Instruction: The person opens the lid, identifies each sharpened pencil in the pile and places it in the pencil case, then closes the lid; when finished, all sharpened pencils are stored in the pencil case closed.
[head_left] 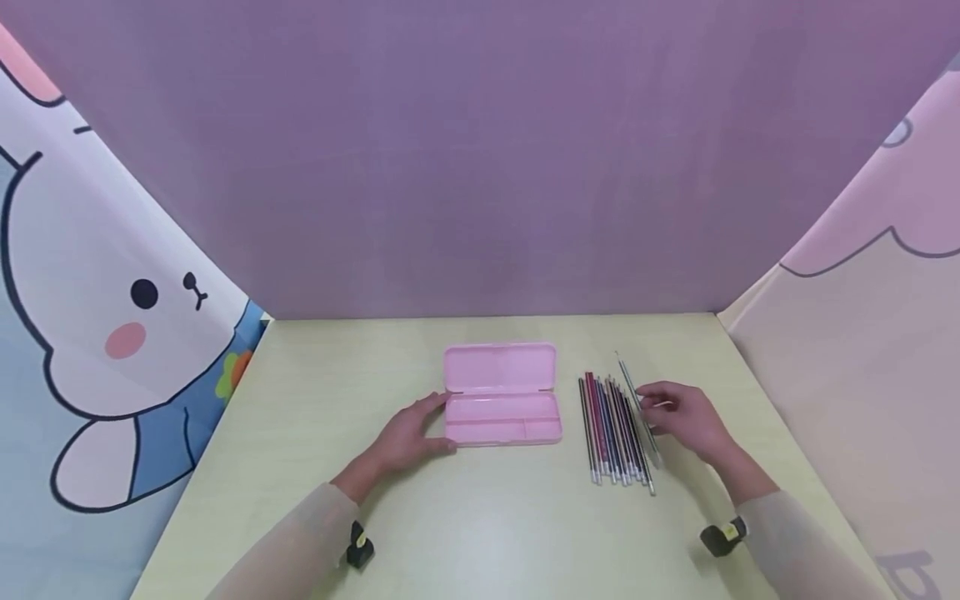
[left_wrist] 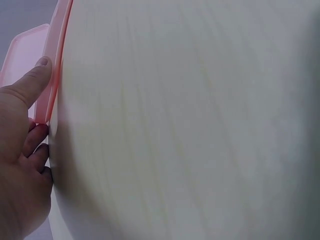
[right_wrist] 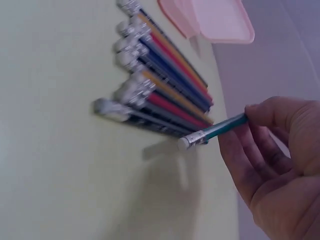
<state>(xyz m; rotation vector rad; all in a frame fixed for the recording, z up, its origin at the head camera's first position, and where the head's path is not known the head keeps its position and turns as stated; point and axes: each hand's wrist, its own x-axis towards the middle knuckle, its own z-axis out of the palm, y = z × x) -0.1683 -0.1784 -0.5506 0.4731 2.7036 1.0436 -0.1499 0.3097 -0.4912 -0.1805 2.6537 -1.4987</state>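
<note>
We see the right hand (head_left: 686, 419) pinching a green pencil (right_wrist: 225, 127), with the row of pencils (head_left: 613, 437) at its nine o'clock. The left hand (head_left: 401, 437), thumb and fingers apart, grips the open pink case (head_left: 501, 368) at its two o'clock.

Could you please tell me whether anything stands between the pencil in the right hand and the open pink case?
Yes, the row of pencils lies on the table between the held pencil and the pink case. Nothing visible covers the case.
</note>
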